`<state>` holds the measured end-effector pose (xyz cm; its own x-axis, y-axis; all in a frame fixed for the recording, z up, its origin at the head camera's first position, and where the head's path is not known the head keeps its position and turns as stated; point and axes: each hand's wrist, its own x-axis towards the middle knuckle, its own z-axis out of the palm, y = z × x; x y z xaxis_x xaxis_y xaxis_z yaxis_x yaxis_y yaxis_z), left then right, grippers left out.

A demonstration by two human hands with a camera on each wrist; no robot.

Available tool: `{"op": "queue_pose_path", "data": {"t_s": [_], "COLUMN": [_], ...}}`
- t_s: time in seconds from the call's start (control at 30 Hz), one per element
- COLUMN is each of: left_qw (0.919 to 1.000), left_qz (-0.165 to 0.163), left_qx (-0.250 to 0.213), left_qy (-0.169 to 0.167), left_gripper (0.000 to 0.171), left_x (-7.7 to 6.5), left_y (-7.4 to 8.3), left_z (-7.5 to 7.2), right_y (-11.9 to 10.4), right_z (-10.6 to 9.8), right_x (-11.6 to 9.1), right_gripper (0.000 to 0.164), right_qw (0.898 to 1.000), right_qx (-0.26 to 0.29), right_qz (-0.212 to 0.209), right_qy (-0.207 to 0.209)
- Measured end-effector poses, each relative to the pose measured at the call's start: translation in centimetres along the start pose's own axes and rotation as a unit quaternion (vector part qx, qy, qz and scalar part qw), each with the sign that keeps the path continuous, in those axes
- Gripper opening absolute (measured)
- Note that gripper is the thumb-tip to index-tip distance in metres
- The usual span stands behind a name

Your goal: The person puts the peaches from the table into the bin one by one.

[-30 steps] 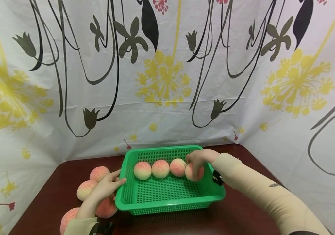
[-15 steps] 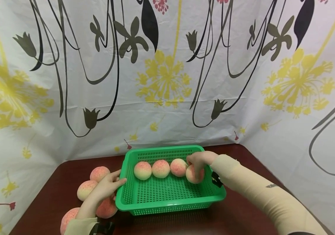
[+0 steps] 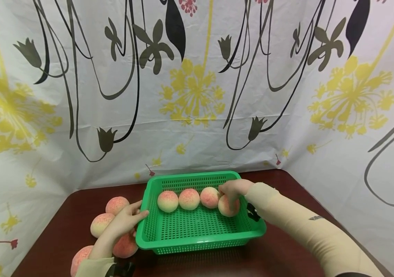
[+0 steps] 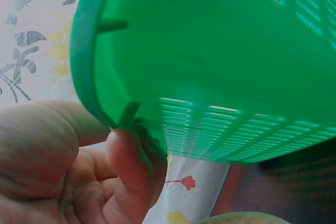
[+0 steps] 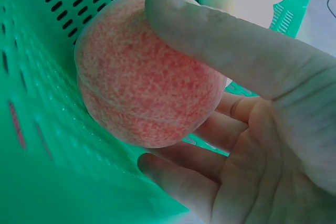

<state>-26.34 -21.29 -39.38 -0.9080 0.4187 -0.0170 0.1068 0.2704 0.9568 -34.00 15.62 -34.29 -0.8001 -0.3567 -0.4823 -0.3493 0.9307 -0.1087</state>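
Note:
A green plastic basket [image 3: 200, 240] with slotted walls stands on the table, holding a row of pink-and-cream peaches. My left hand [image 3: 127, 220] grips its left rim, the thumb over the edge and the fingers bent beneath it in the left wrist view. Inside the basket, at the right end of the row, my right hand [image 3: 234, 188] holds a peach [image 5: 147, 82] between thumb and fingers. That peach sits close to the basket wall in the right wrist view. Left of it in the row are one peach [image 3: 210, 197], another peach [image 3: 189, 199] and a leftmost peach [image 3: 167, 201].
Several more peaches lie on the dark red table [image 3: 63, 219] left of the basket, including a far peach [image 3: 117, 205], a middle peach [image 3: 101, 225] and one peach [image 3: 125, 246] under the left forearm. A flowered white curtain [image 3: 197, 146] hangs behind the table.
Almost nothing moves. The right wrist and sleeve shift very slightly left and down while the hand stays on the peach; the left hand stays on the rim.

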Motion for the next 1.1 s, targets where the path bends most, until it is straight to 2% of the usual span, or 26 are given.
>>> {"op": "queue_pose_path", "data": {"t_s": [0.2, 0.47, 0.67, 0.87, 1.1], "left_qw": [1.0, 0.9997, 0.9998, 0.9996, 0.9998], "left_qz": [-0.009, 0.013, 0.014, 0.01, 0.009], "left_qx": [-0.002, 0.018, 0.014, 0.022, 0.011], "left_qy": [0.002, 0.01, 0.008, 0.016, 0.01], "left_gripper": [0.061, 0.06, 0.059, 0.059, 0.058], "left_x": [-0.06, -0.12, -0.08, -0.16, -0.06], "left_y": [-0.09, -0.27, 0.03, 0.05, 0.06], "left_z": [0.01, 0.18, 0.09, 0.15, 0.14], "right_y": [-0.15, -0.18, -0.28, -0.28, -0.39], "right_z": [0.22, 0.63, 0.68, 0.9, 0.97], "right_x": [0.16, 0.1, 0.32, 0.78, 0.98], "right_gripper": [0.041, 0.05, 0.052, 0.045, 0.044], "right_qw": [1.0, 0.999, 0.999, 1.0, 0.999], "right_qx": [0.015, 0.047, 0.029, 0.01, 0.001], "right_qz": [-0.007, 0.001, 0.016, 0.022, 0.032], "right_qy": [0.001, 0.002, 0.003, -0.003, -0.011]}}
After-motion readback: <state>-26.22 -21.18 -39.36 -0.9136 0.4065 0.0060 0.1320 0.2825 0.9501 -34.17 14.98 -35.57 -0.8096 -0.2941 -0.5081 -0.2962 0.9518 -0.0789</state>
